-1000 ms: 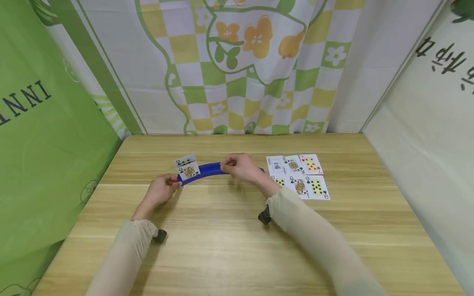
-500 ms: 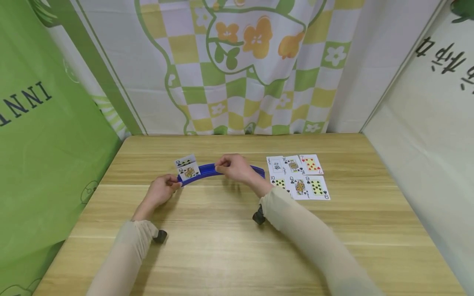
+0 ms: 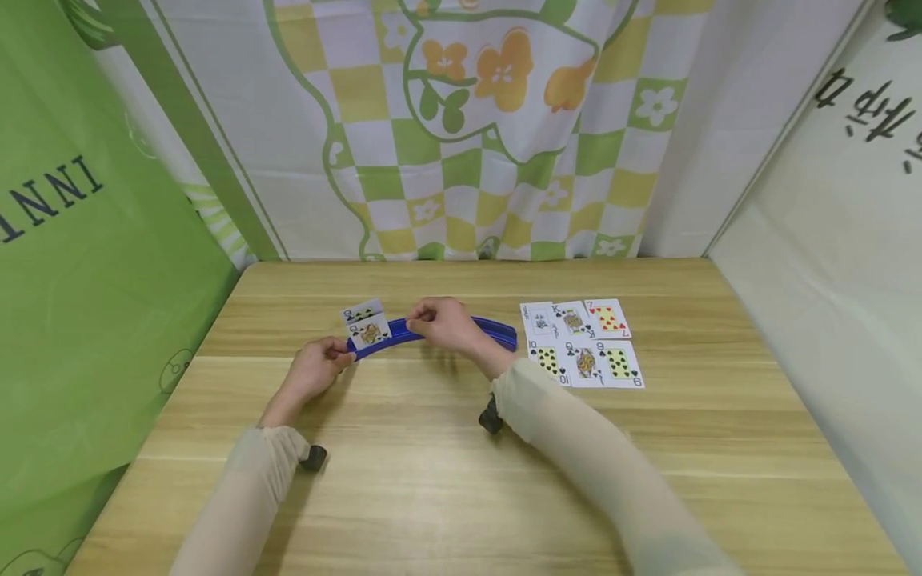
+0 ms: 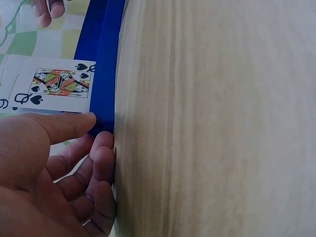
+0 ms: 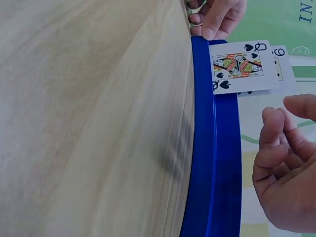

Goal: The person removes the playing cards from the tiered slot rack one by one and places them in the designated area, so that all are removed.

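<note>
A curved blue card holder [image 3: 495,330] lies on the table. At its left end stand two playing cards, a queen of spades [image 5: 238,69] in front and a black-suit card [image 5: 284,74] behind, its index a 6 or 9. My left hand [image 3: 315,370] pinches that end of the holder, thumb on top and fingers at its end, as the left wrist view shows. Over the middle of the holder hovers my right hand [image 3: 450,324]. In the right wrist view its fingers are loosely bent, the thumb apart from them, with nothing between, close to the two standing cards.
Right of the holder, several cards lie face up in two rows, among them a joker [image 3: 540,322], a king [image 3: 574,320], a seven of hearts [image 3: 608,318] and a ten [image 3: 547,364]. A patterned curtain [image 3: 497,184] hangs behind the wooden table [image 3: 418,480].
My right hand has moved left along the holder toward the standing cards, uncovering the holder's right end and the ten. My left hand has stayed at the left end.
</note>
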The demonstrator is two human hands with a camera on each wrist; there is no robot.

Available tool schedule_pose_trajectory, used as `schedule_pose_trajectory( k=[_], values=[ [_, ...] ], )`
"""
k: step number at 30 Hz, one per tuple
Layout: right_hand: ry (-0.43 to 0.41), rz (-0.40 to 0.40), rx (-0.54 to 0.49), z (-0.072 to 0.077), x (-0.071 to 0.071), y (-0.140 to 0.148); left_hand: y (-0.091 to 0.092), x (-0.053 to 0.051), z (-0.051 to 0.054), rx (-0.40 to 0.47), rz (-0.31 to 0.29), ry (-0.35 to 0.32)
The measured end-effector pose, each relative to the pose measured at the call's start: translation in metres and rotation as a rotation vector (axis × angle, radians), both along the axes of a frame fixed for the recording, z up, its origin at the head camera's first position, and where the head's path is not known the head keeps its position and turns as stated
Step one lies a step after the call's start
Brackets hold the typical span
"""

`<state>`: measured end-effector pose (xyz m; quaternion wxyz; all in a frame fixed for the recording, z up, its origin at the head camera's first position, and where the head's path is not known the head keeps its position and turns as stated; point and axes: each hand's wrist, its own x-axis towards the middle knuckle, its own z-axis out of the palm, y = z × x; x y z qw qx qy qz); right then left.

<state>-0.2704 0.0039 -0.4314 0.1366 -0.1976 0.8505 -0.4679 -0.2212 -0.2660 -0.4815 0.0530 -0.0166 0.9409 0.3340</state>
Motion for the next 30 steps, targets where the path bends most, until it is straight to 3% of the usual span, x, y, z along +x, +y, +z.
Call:
schedule_pose_trajectory(
  k=[30],
  values=[
    [-0.038, -0.022, -0.063, -0.002, -0.008, -0.036, -0.001, -0.001, -0.001, -0.004, -0.009, 0.008]
  ],
)
